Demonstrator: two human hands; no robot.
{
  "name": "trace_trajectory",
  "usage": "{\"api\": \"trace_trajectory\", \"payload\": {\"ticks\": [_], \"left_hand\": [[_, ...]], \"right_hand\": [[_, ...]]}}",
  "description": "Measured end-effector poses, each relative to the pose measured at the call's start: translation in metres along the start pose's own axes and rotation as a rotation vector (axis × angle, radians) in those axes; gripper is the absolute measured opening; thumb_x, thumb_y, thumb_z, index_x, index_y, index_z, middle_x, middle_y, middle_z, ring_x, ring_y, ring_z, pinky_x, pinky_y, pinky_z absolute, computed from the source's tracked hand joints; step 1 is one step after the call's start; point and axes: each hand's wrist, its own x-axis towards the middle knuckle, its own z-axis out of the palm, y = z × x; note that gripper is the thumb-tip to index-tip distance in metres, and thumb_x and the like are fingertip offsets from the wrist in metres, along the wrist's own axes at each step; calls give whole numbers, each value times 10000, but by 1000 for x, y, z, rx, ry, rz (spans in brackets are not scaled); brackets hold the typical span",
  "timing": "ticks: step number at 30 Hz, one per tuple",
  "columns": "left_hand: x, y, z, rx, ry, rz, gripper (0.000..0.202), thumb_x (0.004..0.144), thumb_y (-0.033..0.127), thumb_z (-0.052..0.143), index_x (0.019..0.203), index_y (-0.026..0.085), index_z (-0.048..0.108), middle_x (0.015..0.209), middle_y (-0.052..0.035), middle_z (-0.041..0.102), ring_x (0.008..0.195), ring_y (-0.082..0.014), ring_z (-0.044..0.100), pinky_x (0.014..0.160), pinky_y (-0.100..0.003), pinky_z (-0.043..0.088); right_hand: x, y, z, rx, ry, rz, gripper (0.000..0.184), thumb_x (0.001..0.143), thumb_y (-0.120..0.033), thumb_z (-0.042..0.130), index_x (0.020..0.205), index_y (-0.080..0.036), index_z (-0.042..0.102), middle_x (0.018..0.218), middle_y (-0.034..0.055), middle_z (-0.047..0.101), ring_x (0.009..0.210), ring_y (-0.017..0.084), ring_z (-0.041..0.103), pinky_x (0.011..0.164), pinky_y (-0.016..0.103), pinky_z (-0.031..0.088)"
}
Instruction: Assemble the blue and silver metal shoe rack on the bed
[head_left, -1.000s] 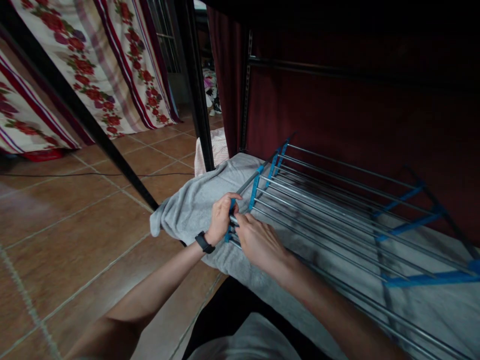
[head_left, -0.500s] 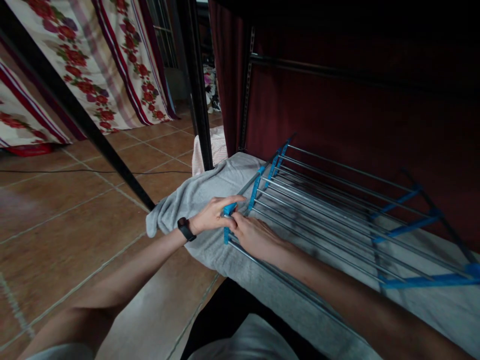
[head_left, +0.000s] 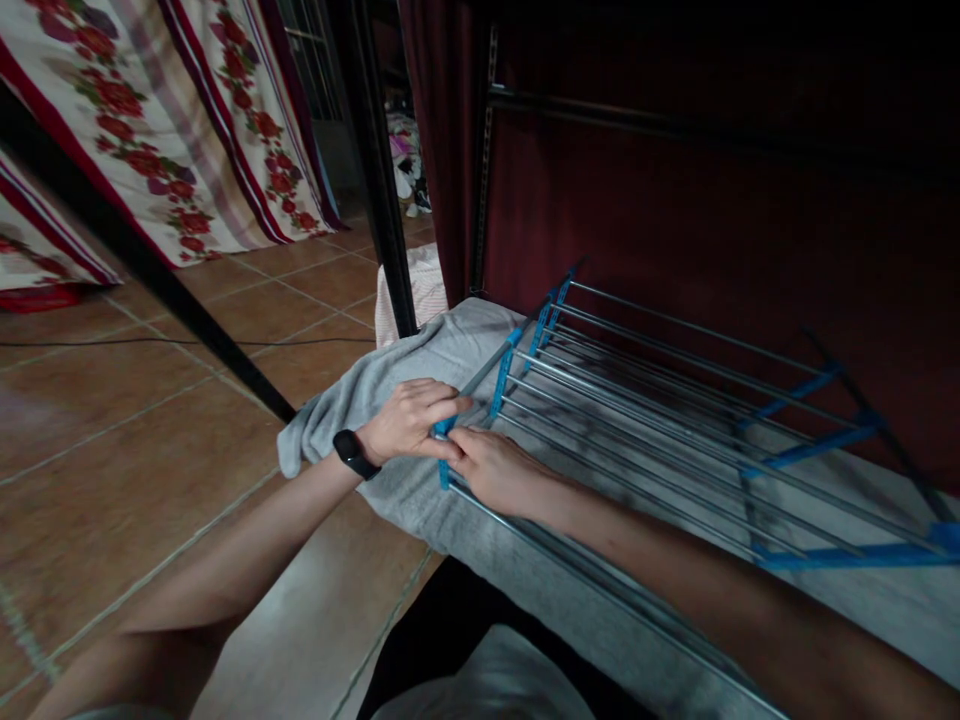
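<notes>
A metal rack of thin grey rods with blue plastic end pieces lies tilted across a grey blanket. At its near left corner, my left hand is closed around the blue corner joint, wearing a black wristband. Pressed against the same corner from the right is my right hand, its fingers bent around the end of a rod. The fingertips of both hands nearly meet, and part of the joint is hidden under them.
The grey blanket covers a low surface framed by black metal posts. Behind the rack hangs a dark red curtain. To the left are brown floor tiles, a thin black cable and a floral curtain.
My left hand's fingers have folded down over the blue corner, where they were more stretched out before. My right hand has shifted slightly left. The rack has barely moved.
</notes>
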Motion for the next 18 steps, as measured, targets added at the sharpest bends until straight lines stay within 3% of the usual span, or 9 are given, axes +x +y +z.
{"api": "trace_trajectory", "payload": {"ticks": [6, 10, 14, 18], "left_hand": [[-1, 2, 2, -57, 33, -22, 660, 705, 810, 593, 953, 209, 713, 830, -107, 630, 748, -254, 589, 757, -369, 459], [1, 18, 6, -201, 103, -75, 663, 785, 797, 505, 937, 187, 715, 819, -109, 648, 748, -241, 603, 734, -357, 462], [6, 41, 10, -496, 223, -283, 532, 942, 613, 420, 874, 165, 697, 816, -100, 662, 762, -214, 611, 720, -328, 474], [11, 52, 14, -709, 245, -506, 336, 927, 475, 554, 802, 172, 628, 808, -54, 637, 767, -179, 586, 701, -279, 465]], "right_hand": [[5, 2, 3, 58, 23, -15, 138, 994, -221, 406, 991, -166, 532, 1004, 87, 673, 922, 179, 623, 741, 273, 408], [4, -4, -7, 82, -5, -9, 166, 996, -271, 423, 1040, -158, 537, 1017, 94, 681, 913, 193, 638, 726, 275, 420], [5, -7, -14, 92, -35, 6, 196, 995, -295, 424, 1060, -147, 536, 989, 110, 675, 885, 218, 646, 708, 293, 435], [4, -8, -16, 93, -54, 26, 194, 1000, -306, 405, 1029, -158, 527, 964, 102, 667, 843, 209, 643, 655, 284, 420]]}}
